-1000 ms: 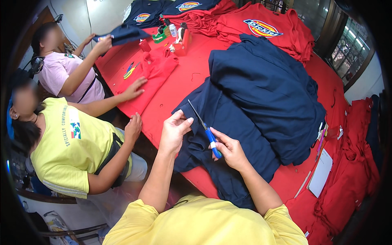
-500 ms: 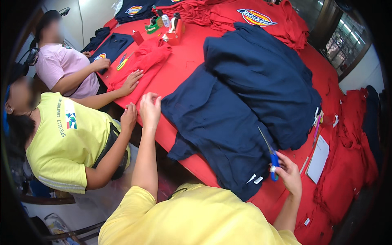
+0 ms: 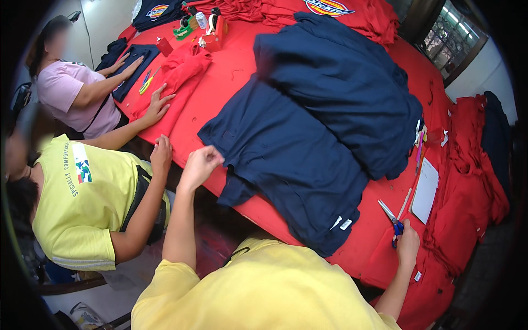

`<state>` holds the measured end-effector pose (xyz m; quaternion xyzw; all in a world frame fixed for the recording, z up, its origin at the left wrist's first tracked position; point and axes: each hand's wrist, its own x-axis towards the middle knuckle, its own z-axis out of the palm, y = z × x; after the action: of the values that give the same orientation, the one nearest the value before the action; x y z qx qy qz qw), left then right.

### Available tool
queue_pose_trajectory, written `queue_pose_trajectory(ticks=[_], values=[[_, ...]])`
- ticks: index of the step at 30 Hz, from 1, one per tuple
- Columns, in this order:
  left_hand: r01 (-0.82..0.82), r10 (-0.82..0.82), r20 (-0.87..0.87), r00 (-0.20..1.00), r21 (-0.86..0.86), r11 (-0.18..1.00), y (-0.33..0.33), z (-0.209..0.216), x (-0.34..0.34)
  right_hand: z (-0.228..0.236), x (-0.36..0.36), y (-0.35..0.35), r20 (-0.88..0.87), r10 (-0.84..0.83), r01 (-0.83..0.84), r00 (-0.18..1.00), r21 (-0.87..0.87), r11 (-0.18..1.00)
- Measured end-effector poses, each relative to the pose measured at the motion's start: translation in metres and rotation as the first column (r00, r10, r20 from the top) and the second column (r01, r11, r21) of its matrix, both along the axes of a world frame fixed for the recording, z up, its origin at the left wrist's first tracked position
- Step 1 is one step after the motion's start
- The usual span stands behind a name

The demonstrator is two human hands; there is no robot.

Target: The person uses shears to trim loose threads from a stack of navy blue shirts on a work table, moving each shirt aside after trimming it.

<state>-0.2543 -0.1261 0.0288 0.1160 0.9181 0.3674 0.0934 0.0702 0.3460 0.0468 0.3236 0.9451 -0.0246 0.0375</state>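
Observation:
A dark navy shirt (image 3: 286, 165) lies spread on the red-covered table in front of me, two small white labels at its near end. Beside its left edge my left hand (image 3: 202, 166) is raised with thumb and fingers pinched together; whatever may be between them is too small to see. My right hand (image 3: 407, 245) is closed around blue-handled scissors (image 3: 394, 222), low over the table's right side. The scissor blades are parted and point away to the left. A heaped navy garment pile (image 3: 341, 93) touches the shirt's far side.
Red garments (image 3: 467, 181) are heaped along the right edge, next to a white notepad (image 3: 425, 192). Two co-workers sit at the left with a red garment (image 3: 179, 82), yellow-handled scissors (image 3: 146, 85) and a navy garment (image 3: 135, 69). Tape dispensers (image 3: 217, 30) stand at the back.
My right hand has carried the scissors right, away from the shirt, and lowered them. My left hand has come nearer to me. The far co-worker now has both hands on the navy garment.

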Motion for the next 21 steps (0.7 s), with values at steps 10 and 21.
queue_pose_trajectory(ticks=[10,21], values=[[-0.152,0.075,-0.222,0.972,-0.351,0.924,-0.014,0.022,-0.019,0.003,-0.022,0.008,0.249,0.019,-0.047,0.968,0.106,0.993],[0.047,-0.251,-0.336,0.908,-0.513,0.857,0.095,-0.056,-0.257,0.043,-0.149,-0.097,-0.518,0.34,-0.496,0.785,-0.195,0.846]])
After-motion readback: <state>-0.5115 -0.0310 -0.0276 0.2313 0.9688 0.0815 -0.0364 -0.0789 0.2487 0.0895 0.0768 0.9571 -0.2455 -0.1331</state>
